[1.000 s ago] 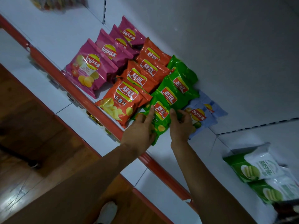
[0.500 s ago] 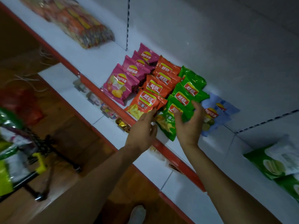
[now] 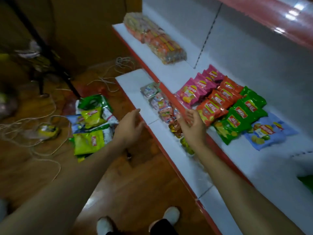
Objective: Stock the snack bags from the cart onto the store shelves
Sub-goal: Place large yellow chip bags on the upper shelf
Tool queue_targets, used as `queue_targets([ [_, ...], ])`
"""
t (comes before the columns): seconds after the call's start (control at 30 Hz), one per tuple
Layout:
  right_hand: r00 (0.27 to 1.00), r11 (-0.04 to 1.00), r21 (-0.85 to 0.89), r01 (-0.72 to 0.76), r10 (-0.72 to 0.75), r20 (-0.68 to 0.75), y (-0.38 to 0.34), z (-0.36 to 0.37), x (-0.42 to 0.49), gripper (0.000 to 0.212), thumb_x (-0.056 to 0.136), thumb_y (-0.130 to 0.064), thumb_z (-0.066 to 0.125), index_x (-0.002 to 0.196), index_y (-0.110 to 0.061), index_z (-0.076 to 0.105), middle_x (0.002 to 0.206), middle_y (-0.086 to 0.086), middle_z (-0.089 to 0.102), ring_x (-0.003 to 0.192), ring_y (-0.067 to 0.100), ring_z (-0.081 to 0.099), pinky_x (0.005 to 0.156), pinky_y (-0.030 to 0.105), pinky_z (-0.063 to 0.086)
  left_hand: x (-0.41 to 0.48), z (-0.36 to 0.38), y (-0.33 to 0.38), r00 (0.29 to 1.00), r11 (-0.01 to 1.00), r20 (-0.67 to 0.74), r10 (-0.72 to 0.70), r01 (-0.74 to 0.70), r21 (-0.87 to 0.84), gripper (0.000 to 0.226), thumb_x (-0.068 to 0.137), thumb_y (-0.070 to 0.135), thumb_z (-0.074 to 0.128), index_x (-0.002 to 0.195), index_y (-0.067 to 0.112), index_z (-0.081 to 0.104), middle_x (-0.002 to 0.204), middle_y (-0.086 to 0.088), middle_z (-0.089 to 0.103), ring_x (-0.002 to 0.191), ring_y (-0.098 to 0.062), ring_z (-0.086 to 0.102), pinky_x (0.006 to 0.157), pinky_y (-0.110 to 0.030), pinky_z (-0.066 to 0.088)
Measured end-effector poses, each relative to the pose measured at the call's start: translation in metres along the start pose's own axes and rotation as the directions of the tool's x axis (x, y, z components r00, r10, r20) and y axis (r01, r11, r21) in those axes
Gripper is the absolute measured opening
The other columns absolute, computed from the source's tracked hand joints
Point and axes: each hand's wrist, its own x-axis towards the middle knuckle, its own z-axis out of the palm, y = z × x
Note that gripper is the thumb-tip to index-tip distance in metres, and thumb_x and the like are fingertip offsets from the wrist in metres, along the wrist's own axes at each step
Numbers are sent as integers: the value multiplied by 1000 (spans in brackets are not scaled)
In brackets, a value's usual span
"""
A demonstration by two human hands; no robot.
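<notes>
Rows of chip bags lie on the white shelf [image 3: 237, 155]: pink bags [image 3: 189, 94], orange bags [image 3: 211, 109], green bags [image 3: 237, 122] and a light blue bag [image 3: 267, 131] at the right end. My left hand [image 3: 130, 128] hangs in front of the lower shelf, fingers relaxed, holding nothing. My right hand [image 3: 191, 124] hovers near the red shelf edge, left of the orange bags, fingers loose and empty. A pile of green and yellow snack bags [image 3: 91, 128] lies to the left, low by the wooden floor.
A long clear pack of orange snacks [image 3: 155, 38] lies further along the shelf. Small candy packs [image 3: 159, 102] sit on the lower shelf [image 3: 135, 85]. Loose string [image 3: 25, 126] trails over the floor. A dark metal stand [image 3: 47, 51] rises at the left. My shoes [image 3: 171, 216] are below.
Both hands have let go of the front green bag and drawn back from the shelf. My view has swung left and down, bringing the snack pile and floor into sight.
</notes>
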Motion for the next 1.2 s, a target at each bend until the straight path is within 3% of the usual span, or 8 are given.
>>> queue_targets([
  [0.13,986,1000,-22,-16,19,164,-40,70,-42,31,89,-29,65,114,-12,58,105,-1,60,102,16,58,91,33,49,-43,-92,-71,989,990,-59,-137,136,-26,45,90,17,60,132,4,49,122,-15,61,111,-30,59,91,-34,46],
  [0.2,966,999,-18,-41,44,255,-61,107,-66,28,90,-31,63,111,-12,58,99,-4,58,98,15,57,84,24,48,-66,-132,-103,976,980,-90,-197,196,-13,44,91,17,59,132,5,50,124,-13,59,111,-29,58,87,-30,43],
  [0.3,932,999,-36,-24,35,360,-85,154,-101,30,91,-33,61,111,-11,60,98,-2,59,91,10,55,68,7,40,-93,-179,-145,959,968,-128,-251,252,-14,41,91,18,59,130,7,52,126,-12,59,112,-29,57,90,-35,44],
  [0.43,897,998,-59,1,25,441,-110,197,-131,30,91,-33,61,111,-11,60,101,0,60,90,10,54,78,19,44,-119,-213,-181,936,950,-159,-313,310,-42,44,91,20,59,131,7,50,127,-12,58,112,-28,56,90,-36,45],
  [0.53,884,997,-77,8,29,467,-118,218,-139,33,90,-35,62,112,-11,61,107,2,62,94,12,55,84,25,46,-128,-225,-197,932,946,-161,-324,321,-47,44,91,19,58,132,4,49,126,-13,58,113,-27,55,88,-32,42],
  [0.87,895,991,-100,-85,120,430,-119,257,-102,36,91,-33,60,120,-11,56,103,-1,56,91,11,53,78,21,42,-74,-231,-219,942,944,-52,-330,329,-42,48,93,22,56,136,5,44,133,-14,54,118,-27,53,92,-34,41],
  [1.07,874,956,-37,-291,281,398,-109,285,-47,52,89,-40,61,133,-15,48,131,6,55,118,21,53,97,32,43,-12,-237,-218,951,953,69,-302,300,35,55,92,27,58,140,8,39,141,-11,47,127,-26,45,93,-29,37],
  [1.2,852,930,-3,-368,338,400,-107,296,-15,61,90,-41,60,140,-13,41,137,7,51,124,22,49,99,30,39,36,-248,-221,942,947,111,-318,309,86,58,92,30,58,141,8,37,143,-12,45,129,-27,44,98,-31,37],
])
